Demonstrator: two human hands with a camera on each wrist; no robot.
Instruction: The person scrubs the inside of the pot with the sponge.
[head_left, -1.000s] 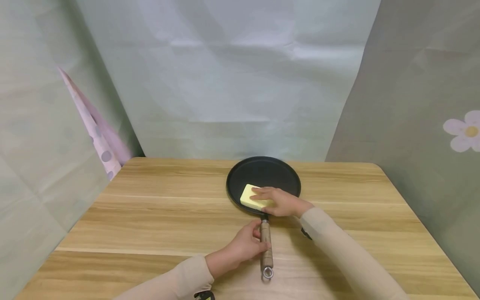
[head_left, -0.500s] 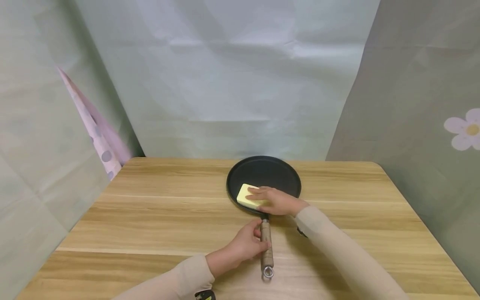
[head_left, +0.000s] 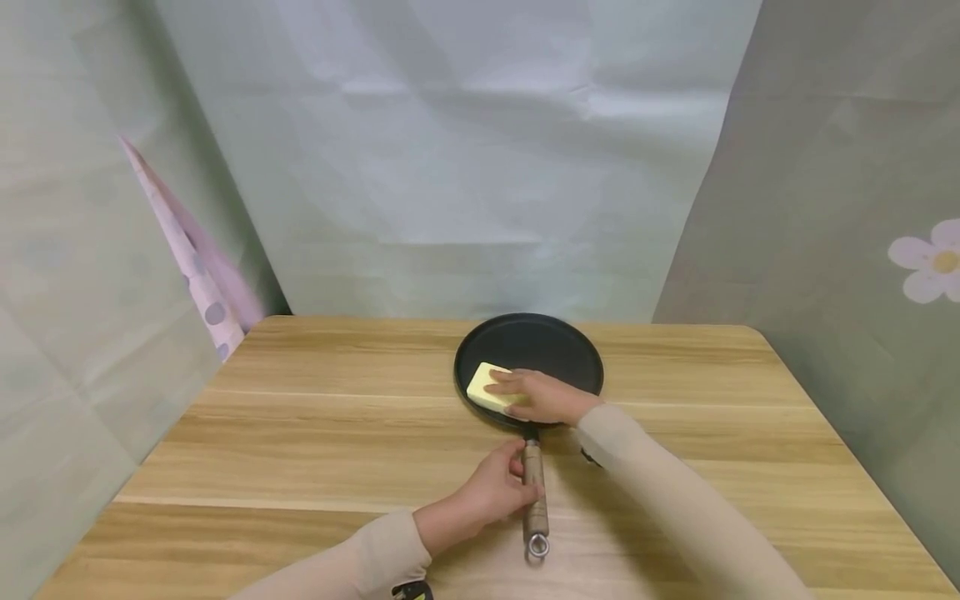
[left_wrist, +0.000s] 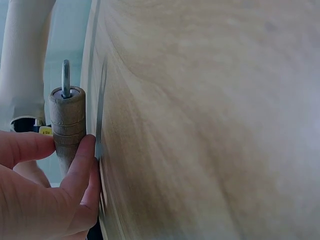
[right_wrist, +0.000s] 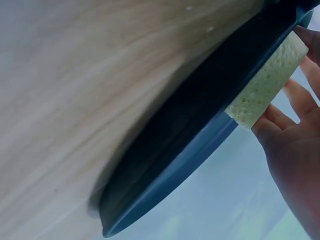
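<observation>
Left hand gripping the handle should steady the pan, at frame center, while flat right hand presses sponge evenly.

Left grip curled (right flat)

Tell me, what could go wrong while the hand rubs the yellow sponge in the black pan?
1. The sponge sits at the left edge of the pan under the right hand; a harder push might slide it over the rim onto the table.
2. The left hand grips the wooden handle; if that grip loosens, the pan could turn or skid on the smooth wood.
</observation>
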